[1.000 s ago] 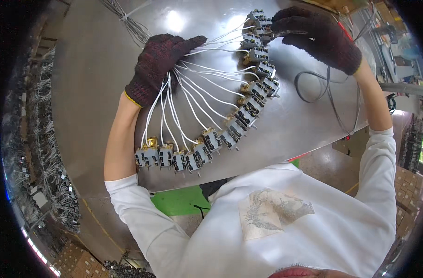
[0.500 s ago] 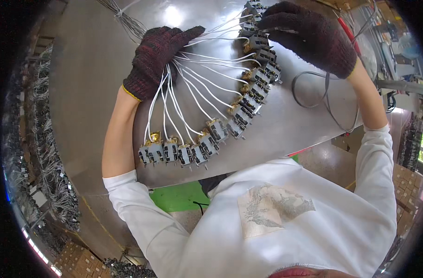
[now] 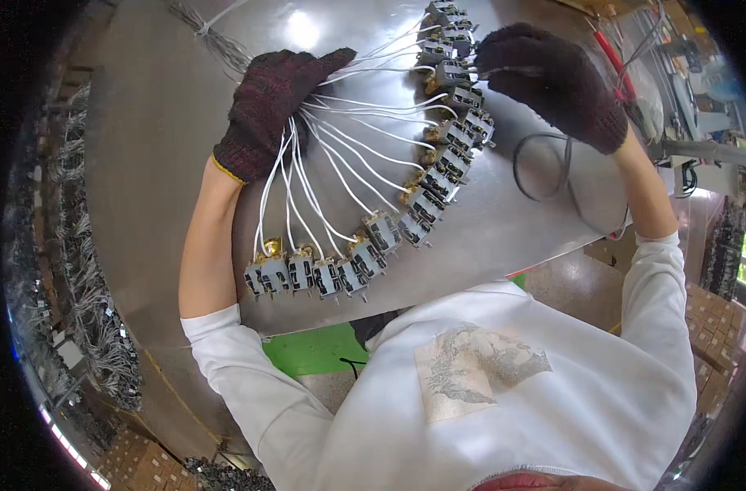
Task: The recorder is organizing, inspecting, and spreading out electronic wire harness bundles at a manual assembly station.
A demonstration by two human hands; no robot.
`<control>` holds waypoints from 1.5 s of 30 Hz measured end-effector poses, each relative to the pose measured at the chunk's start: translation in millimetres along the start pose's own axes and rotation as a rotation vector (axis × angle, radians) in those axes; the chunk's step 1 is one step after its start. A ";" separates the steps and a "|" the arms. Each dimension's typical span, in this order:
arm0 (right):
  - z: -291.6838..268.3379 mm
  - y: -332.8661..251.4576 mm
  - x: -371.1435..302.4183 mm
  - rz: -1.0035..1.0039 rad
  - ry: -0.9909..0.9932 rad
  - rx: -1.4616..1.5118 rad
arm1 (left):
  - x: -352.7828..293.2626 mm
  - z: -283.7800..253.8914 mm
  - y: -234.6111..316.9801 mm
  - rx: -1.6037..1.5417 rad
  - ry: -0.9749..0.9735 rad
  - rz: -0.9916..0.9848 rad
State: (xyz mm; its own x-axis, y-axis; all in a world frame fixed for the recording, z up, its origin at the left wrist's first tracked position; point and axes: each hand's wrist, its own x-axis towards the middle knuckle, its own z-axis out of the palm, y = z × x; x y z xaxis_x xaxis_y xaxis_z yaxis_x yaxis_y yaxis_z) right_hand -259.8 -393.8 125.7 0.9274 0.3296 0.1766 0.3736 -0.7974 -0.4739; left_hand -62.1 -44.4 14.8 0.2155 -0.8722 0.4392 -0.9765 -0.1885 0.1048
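Observation:
My left hand, in a dark red and black knit glove, is closed around a bundle of white wires over the metal table. The wires fan out to small grey block-shaped electrical parts with black slots and gold-coloured ends, laid side by side in a curve. My right hand, gloved alike, is at the outer side of the curve's far part. Its fingers are pinched, with a thin pointed tip sticking out toward the blocks; the rest of what it holds is hidden.
A grey cable loops on the metal table below my right wrist. At the far left lies a bundle of grey wires, tied together. A red-handled tool lies at the far right. Heaps of wired parts stand beyond the table's left edge.
My right hand has shifted slightly right and nearer along the curve, and the thin tip now shows at its fingers. My left hand still grips the wires, almost unmoved.

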 end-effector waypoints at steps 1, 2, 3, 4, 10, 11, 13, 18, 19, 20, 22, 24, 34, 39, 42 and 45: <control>1.4 3.4 0.4 -0.038 0.010 0.010 | 0.1 0.0 -0.6 -0.004 -0.008 -0.012; 1.5 6.3 0.7 -0.076 0.019 0.020 | 0.0 0.0 -0.9 -0.010 -0.011 -0.021; 0.9 8.9 0.3 -0.113 0.029 0.027 | -0.2 -0.5 -0.5 -0.042 0.000 -0.020; -0.8 11.4 1.1 -0.136 0.025 0.012 | 1.2 -0.3 -0.8 -0.072 0.023 -0.012; -10.2 5.9 -5.2 -0.103 0.036 -0.068 | 9.2 -1.6 5.4 -0.052 -0.019 -0.023; -2.1 -1.5 -4.3 -0.100 0.084 -0.063 | 2.9 -7.1 4.7 -0.062 0.030 -0.013; 10.8 -10.8 -10.8 -0.081 0.215 -0.028 | 0.6 -9.7 7.0 -0.090 0.075 -0.002; 28.7 -32.8 -29.8 0.043 0.231 -0.145 | 2.1 -7.7 3.3 -0.062 -0.012 -0.053; 26.1 -34.9 -32.4 0.036 0.182 -0.242 | 1.9 -7.8 3.1 -0.059 -0.015 -0.058; 23.1 -36.7 -33.2 0.029 0.124 -0.344 | 1.9 -8.3 2.1 -0.054 -0.042 -0.070; 16.3 -35.8 -30.1 -0.026 0.099 -0.352 | 1.2 -9.4 1.4 -0.057 -0.097 -0.094; 13.1 -32.8 -23.6 -0.095 0.084 -0.407 | -0.6 -10.7 2.3 -0.042 -0.024 -0.061; 18.5 -25.4 -46.3 0.166 0.300 0.143 | 11.5 -6.3 16.3 0.025 -0.012 -0.089; 19.4 -29.5 -53.2 0.040 0.148 -0.375 | 12.0 -6.0 16.8 0.054 -0.017 -0.074; 11.2 -23.3 -47.3 -0.078 0.100 -0.412 | 11.2 -5.0 13.9 0.073 -0.069 -0.115; 4.6 -15.4 -42.8 -0.073 0.034 -0.405 | 10.2 -2.5 12.7 0.037 -0.044 -0.137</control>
State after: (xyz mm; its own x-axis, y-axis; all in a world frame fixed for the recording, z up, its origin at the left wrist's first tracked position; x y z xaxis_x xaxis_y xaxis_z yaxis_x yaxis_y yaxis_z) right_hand -305.3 -393.3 121.4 0.8958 0.3809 0.2291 0.4079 -0.9093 -0.0827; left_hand -72.2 -54.6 22.8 0.3466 -0.8559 0.3838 -0.9379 -0.3226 0.1276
